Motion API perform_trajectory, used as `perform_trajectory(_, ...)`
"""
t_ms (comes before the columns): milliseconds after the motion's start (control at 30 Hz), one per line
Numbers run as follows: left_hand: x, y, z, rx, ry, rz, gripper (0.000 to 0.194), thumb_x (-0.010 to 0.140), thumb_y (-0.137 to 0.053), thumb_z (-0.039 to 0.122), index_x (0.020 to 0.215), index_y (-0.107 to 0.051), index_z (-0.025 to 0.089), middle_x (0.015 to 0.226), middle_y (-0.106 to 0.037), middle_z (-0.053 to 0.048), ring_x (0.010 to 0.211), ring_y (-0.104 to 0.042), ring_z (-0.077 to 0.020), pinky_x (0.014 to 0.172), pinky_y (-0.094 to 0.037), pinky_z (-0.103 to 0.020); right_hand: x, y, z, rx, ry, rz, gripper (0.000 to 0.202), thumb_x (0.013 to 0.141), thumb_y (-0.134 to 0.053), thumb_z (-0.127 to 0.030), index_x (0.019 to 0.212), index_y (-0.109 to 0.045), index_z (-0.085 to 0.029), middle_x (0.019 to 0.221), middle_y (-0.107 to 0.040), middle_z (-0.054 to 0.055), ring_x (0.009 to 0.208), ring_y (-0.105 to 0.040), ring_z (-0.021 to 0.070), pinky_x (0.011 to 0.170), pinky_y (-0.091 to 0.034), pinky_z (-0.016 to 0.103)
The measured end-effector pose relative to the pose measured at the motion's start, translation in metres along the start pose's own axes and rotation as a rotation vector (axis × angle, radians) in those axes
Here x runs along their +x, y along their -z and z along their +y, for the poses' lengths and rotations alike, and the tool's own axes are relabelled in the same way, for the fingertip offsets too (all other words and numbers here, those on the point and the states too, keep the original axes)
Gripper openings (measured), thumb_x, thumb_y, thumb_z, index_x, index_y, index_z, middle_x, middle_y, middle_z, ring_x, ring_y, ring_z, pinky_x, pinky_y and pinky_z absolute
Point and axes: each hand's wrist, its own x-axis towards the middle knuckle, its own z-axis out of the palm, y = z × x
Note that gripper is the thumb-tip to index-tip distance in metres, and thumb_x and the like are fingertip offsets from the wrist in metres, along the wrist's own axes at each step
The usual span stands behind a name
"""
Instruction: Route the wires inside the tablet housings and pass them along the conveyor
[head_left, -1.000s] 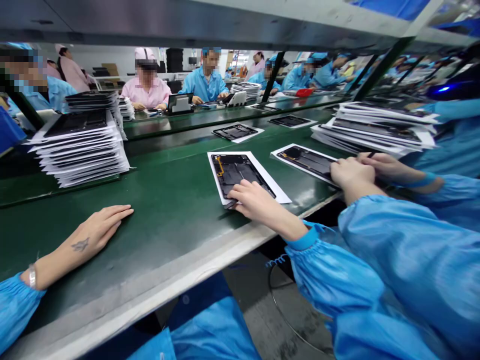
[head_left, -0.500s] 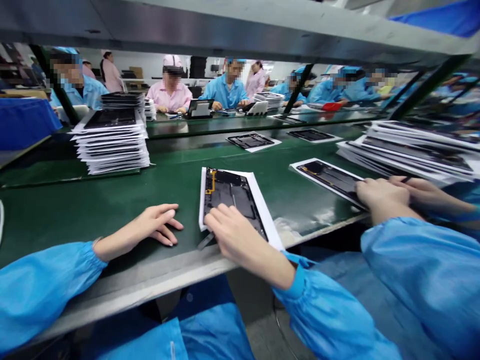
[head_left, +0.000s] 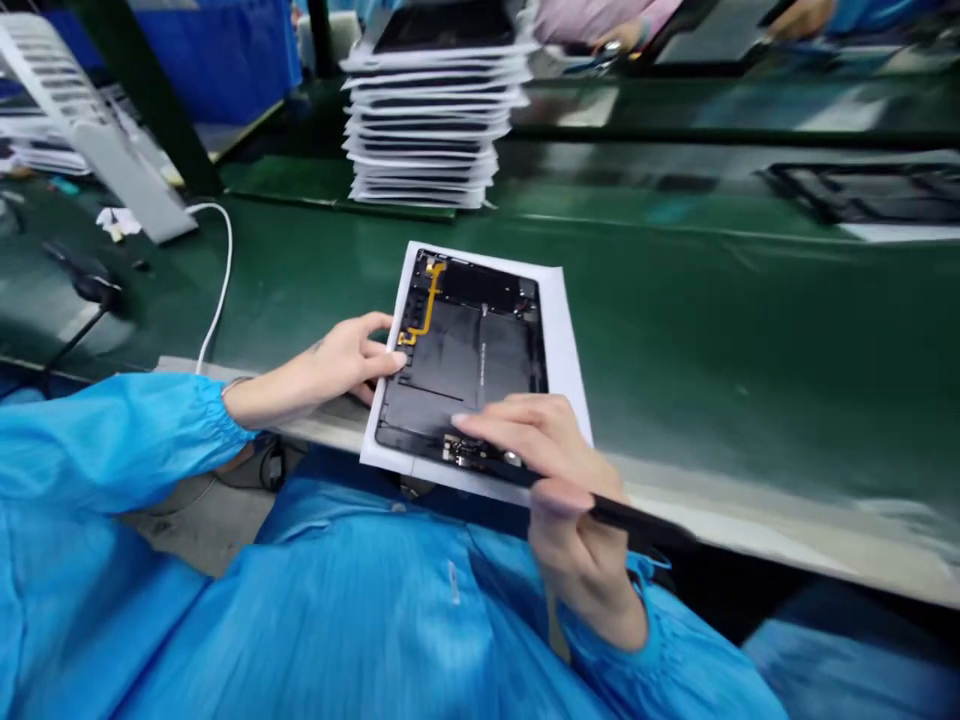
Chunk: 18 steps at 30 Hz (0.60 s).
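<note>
An opened tablet (head_left: 450,345) with bare black insides and an orange flex cable (head_left: 431,305) lies on a white sheet (head_left: 566,320). Sheet and tablet are tilted and jut over the bench's front edge. My left hand (head_left: 341,360) grips their left edge, thumb on top, other fingers partly hidden. Over the lower right corner, my right hand (head_left: 574,480) pinches a long dark slim tool (head_left: 649,522) between thumb and fingers; its exact kind is blurred. The right fingertips hover over or touch the tablet near a small metallic board (head_left: 465,450); I cannot tell which.
A tall stack of tablets between white sheets (head_left: 427,130) stands behind. At left are a white cable (head_left: 225,270), a grey stand (head_left: 127,170) and a blue bin (head_left: 217,60). Another black tablet frame (head_left: 870,190) lies at far right. Co-workers' hands (head_left: 802,18) show across the bench (head_left: 712,330).
My view has turned left and down. My left hand, earlier resting apart on the bench, now grips the tablet's left edge. The tablet has come closer to me, over the front edge.
</note>
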Motion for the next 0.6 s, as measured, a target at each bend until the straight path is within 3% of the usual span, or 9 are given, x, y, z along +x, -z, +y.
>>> perform_trajectory(100,0.004,0.012,0.001,0.198,-0.070,-0.019,0.075,0.088,-0.070,0.031,0.152,-0.033,0.017,0.080,-0.072,-0.002,0.059,-0.068,-0.0170,0.056,-0.057,-0.027,-0.002,-0.011,0.003,0.076,-0.073,0.008,0.056,0.107,-0.027,-0.053,0.100,-0.074,-0.024,0.078,-0.065,0.003,0.072,-0.058,0.0176,0.065,-0.047,0.035)
perform_trajectory(167,0.003,0.017,0.003,0.506,-0.212,0.013,0.078,0.091,-0.068,0.033,0.157,-0.029,0.019,0.077,-0.069,0.000,0.059,-0.066,-0.0166,0.060,-0.054,-0.027,-0.004,-0.016,0.005,0.109,-0.086,0.024,0.053,0.107,-0.031,-0.053,0.095,-0.072,-0.022,0.074,-0.064,0.003,0.067,-0.057,0.0169,0.062,-0.046,0.035)
perform_trajectory(233,-0.005,0.019,0.001,0.870,-0.426,0.108,0.060,0.096,-0.061,0.034,0.151,-0.042,0.020,0.083,-0.068,-0.002,0.072,-0.067,-0.0190,0.067,-0.051,-0.027,-0.007,-0.017,0.005,0.138,-0.065,0.053,0.043,0.106,-0.041,-0.049,0.096,-0.072,-0.021,0.076,-0.066,0.004,0.068,-0.059,0.0171,0.062,-0.047,0.035)
perform_trajectory(300,-0.019,0.015,-0.007,1.141,-0.698,0.169,0.033,0.102,-0.052,0.034,0.131,-0.060,0.021,0.090,-0.068,-0.004,0.082,-0.066,-0.0202,0.069,-0.047,-0.028,-0.011,-0.015,0.005,0.164,-0.023,0.076,0.029,0.103,-0.052,-0.041,0.101,-0.072,-0.021,0.081,-0.069,0.004,0.071,-0.062,0.0180,0.064,-0.048,0.035)
perform_trajectory(367,-0.036,0.007,-0.018,1.249,-0.998,0.115,0.022,0.104,-0.049,0.032,0.111,-0.066,0.021,0.090,-0.068,-0.005,0.081,-0.065,-0.0187,0.068,-0.045,-0.029,-0.015,-0.014,0.006,0.165,0.016,0.088,0.021,0.101,-0.058,-0.035,0.105,-0.072,-0.021,0.084,-0.070,0.005,0.075,-0.065,0.0194,0.067,-0.049,0.037)
perform_trajectory(433,-0.050,-0.003,-0.031,1.266,-1.212,0.012,0.015,0.102,-0.052,0.028,0.104,-0.065,0.021,0.086,-0.069,-0.004,0.077,-0.063,-0.0169,0.064,-0.044,-0.030,-0.018,-0.014,0.006,0.147,0.033,0.108,0.020,0.101,-0.058,-0.033,0.106,-0.073,-0.021,0.085,-0.071,0.005,0.076,-0.066,0.0202,0.068,-0.050,0.037)
perform_trajectory(600,-0.057,-0.020,-0.045,1.396,-1.272,-0.073,0.024,0.103,-0.043,0.016,0.100,-0.066,0.020,0.079,-0.069,-0.002,0.064,-0.056,-0.0136,0.056,-0.040,-0.030,-0.018,-0.018,0.011,0.112,0.051,0.158,0.021,0.101,-0.057,-0.034,0.105,-0.074,-0.022,0.084,-0.072,0.005,0.073,-0.065,0.0199,0.067,-0.050,0.037)
